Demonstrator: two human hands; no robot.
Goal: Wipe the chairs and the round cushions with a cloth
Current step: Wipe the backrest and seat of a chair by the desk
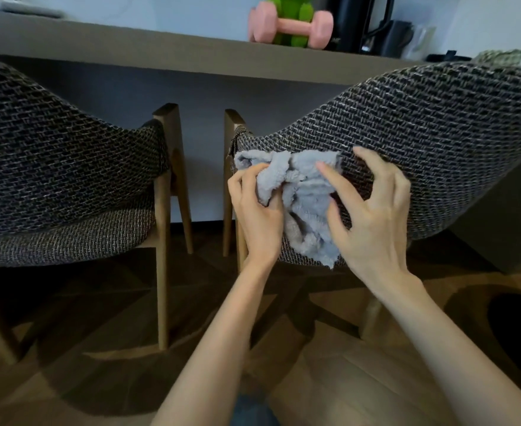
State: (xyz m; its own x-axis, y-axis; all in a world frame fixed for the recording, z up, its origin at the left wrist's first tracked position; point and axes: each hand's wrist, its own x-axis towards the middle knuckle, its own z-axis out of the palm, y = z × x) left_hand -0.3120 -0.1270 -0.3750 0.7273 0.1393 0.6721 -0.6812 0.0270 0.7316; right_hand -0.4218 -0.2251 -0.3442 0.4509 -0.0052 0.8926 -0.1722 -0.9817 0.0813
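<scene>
Grey table (130,41) runs across the top w/ pink dumbbell (291,26), green toy (286,4) & black appliance (357,23); wood floor (345,379) below, pale wall (160,7) behind.

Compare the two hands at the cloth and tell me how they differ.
The left hand grips a bunch of the grey cloth with curled fingers; the right hand is spread, only forefinger and thumb on the cloth. The left hand is near the edge of the chair; the right hand's other fingers lie over its woven back. Both are bare and meet the same cloth.
</scene>
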